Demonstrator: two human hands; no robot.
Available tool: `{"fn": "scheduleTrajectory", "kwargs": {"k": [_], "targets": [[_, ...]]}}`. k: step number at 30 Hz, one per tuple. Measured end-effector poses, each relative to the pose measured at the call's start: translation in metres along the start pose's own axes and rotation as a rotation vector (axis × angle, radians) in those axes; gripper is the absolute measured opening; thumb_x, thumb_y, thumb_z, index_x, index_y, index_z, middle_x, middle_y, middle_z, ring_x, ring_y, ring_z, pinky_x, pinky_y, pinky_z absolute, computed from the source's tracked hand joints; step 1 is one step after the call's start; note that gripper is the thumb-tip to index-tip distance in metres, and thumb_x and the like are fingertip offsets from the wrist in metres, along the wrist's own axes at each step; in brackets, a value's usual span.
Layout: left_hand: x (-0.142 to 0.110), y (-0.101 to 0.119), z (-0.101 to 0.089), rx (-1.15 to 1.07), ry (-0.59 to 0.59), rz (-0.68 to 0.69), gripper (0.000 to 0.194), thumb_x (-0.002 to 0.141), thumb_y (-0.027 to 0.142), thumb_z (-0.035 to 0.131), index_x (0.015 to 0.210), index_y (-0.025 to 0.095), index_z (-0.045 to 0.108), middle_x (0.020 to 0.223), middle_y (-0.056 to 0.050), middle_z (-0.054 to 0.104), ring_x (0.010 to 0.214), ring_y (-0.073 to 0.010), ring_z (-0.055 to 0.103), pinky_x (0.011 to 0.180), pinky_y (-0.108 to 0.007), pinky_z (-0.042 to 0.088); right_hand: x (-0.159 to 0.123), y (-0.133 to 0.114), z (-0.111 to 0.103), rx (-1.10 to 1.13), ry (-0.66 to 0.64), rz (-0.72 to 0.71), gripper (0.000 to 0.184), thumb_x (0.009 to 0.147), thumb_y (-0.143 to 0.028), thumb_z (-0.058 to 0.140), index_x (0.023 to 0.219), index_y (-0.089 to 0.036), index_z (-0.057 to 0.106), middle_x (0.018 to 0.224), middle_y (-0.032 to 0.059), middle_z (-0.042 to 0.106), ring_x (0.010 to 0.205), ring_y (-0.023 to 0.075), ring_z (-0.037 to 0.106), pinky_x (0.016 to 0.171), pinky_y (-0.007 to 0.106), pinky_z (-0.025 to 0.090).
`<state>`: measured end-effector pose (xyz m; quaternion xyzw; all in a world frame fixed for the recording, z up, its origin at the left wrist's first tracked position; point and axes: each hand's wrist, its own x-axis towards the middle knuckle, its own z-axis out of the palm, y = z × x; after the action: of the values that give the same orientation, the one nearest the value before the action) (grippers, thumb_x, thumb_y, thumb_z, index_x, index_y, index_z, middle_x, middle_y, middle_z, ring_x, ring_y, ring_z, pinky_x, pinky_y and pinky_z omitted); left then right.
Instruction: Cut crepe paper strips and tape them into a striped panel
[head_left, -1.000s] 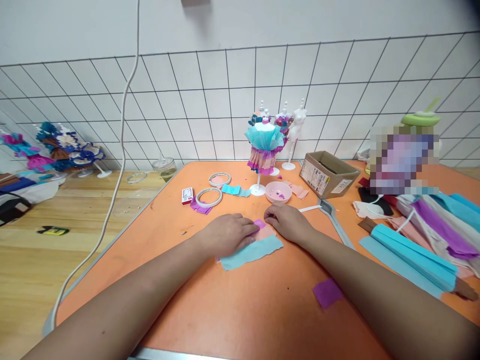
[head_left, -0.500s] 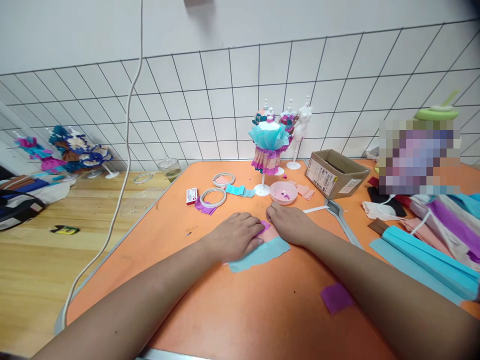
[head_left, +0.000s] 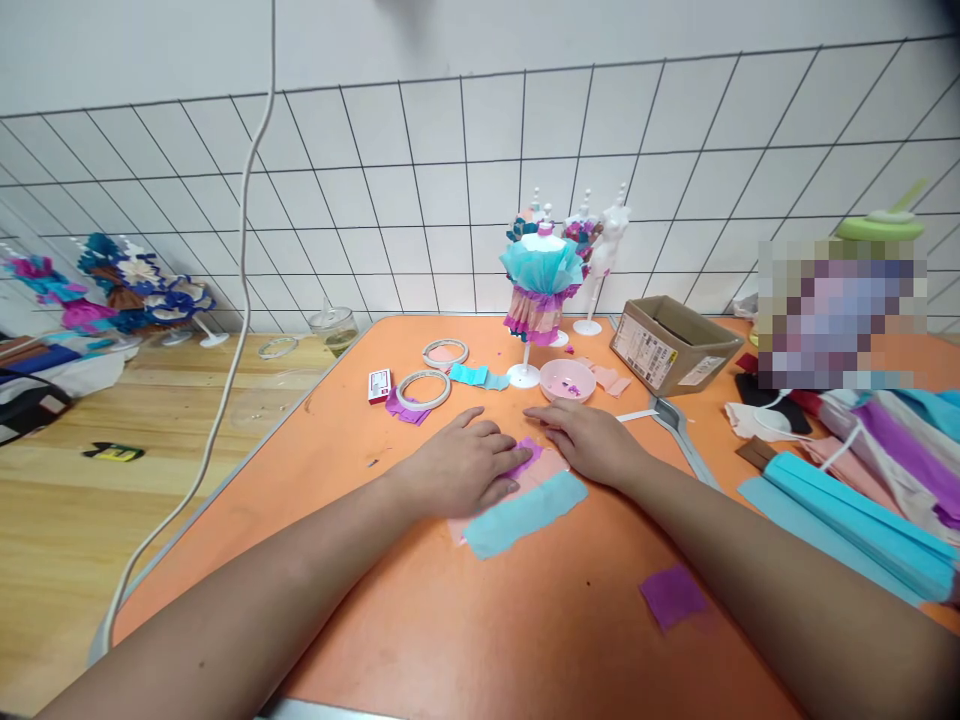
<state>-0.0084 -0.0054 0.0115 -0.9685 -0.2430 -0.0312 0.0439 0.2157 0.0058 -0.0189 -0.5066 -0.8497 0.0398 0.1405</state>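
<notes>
My left hand [head_left: 461, 465] lies flat with fingers spread, its fingertips pressing on layered crepe paper on the table. In that stack a light blue strip [head_left: 525, 515] is nearest me, a peach piece [head_left: 545, 478] lies beyond it, and a purple piece [head_left: 531, 455] shows by my left fingertips. Part of the stack is hidden under the left hand. My right hand [head_left: 596, 440] rests palm down at the stack's far right edge, its fingers stretched out and holding nothing. Beyond both hands stands a small dress-form mannequin [head_left: 544, 280] in a blue, purple and peach paper dress.
A pink bowl [head_left: 568, 382] with purple bits sits past my right hand. Two tape rolls [head_left: 422, 391] and a small red-white box [head_left: 379, 386] lie left. A cardboard box [head_left: 667, 350] and crepe paper rolls [head_left: 855, 515] are right. A purple scrap [head_left: 673, 598] lies near my right forearm.
The fingers of my right hand have uncurled and stretched out. My left fingers have spread wider, and the light blue strip has come slightly toward me, showing more peach paper. The view has shifted slightly.
</notes>
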Motion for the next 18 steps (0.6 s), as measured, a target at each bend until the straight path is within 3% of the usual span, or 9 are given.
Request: {"fn": "scheduleTrajectory", "kwargs": {"k": [6, 10, 13, 15, 18], "targets": [[-0.002, -0.01, 0.001, 0.05, 0.03, 0.042, 0.039, 0.093, 0.037, 0.039, 0.129, 0.026, 0.051, 0.098, -0.005, 0.067, 0.102, -0.0234, 0.052, 0.097, -0.042, 0.028, 0.008, 0.006, 0.006, 0.301, -0.014, -0.112, 0.03, 0.091, -0.024, 0.044, 0.112, -0.029, 0.065, 0.118, 0.0021, 0.06, 0.113, 0.02, 0.05, 0.096, 0.036, 0.039], [-0.002, -0.01, 0.002, 0.041, 0.048, 0.065, 0.037, 0.094, 0.037, 0.039, 0.125, 0.027, 0.055, 0.095, -0.006, 0.067, 0.1, -0.0227, 0.054, 0.098, -0.043, 0.028, 0.014, 0.01, 0.005, 0.381, -0.036, -0.081, 0.014, 0.082, -0.025, 0.058, 0.087, -0.026, 0.07, 0.118, 0.0025, 0.06, 0.111, 0.0226, 0.053, 0.096, 0.04, 0.039], [-0.002, -0.009, -0.001, -0.031, 0.074, 0.058, 0.037, 0.092, 0.04, 0.042, 0.123, 0.025, 0.057, 0.1, -0.006, 0.067, 0.102, -0.0235, 0.053, 0.097, -0.042, 0.031, 0.016, 0.013, 0.004, 0.401, -0.024, -0.065, 0.008, 0.079, -0.023, 0.06, 0.078, -0.023, 0.068, 0.117, 0.0032, 0.06, 0.107, 0.0219, 0.056, 0.092, 0.039, 0.042], [-0.002, -0.007, -0.002, -0.137, 0.148, -0.063, 0.04, 0.091, 0.044, 0.043, 0.122, 0.023, 0.057, 0.106, -0.007, 0.065, 0.104, -0.0234, 0.053, 0.094, -0.039, 0.036, 0.016, 0.013, 0.004, 0.413, -0.01, -0.069, 0.009, 0.08, -0.023, 0.059, 0.077, -0.022, 0.067, 0.117, 0.0033, 0.06, 0.105, 0.0208, 0.056, 0.089, 0.037, 0.043], [0.0, -0.004, -0.002, -0.352, 0.286, -0.369, 0.047, 0.088, 0.051, 0.044, 0.122, 0.02, 0.056, 0.117, -0.008, 0.061, 0.108, -0.023, 0.053, 0.092, -0.036, 0.04, 0.017, 0.01, 0.002, 0.422, 0.01, -0.086, 0.01, 0.081, -0.022, 0.058, 0.076, -0.022, 0.066, 0.117, 0.0028, 0.059, 0.104, 0.0198, 0.056, 0.088, 0.036, 0.043]]}}
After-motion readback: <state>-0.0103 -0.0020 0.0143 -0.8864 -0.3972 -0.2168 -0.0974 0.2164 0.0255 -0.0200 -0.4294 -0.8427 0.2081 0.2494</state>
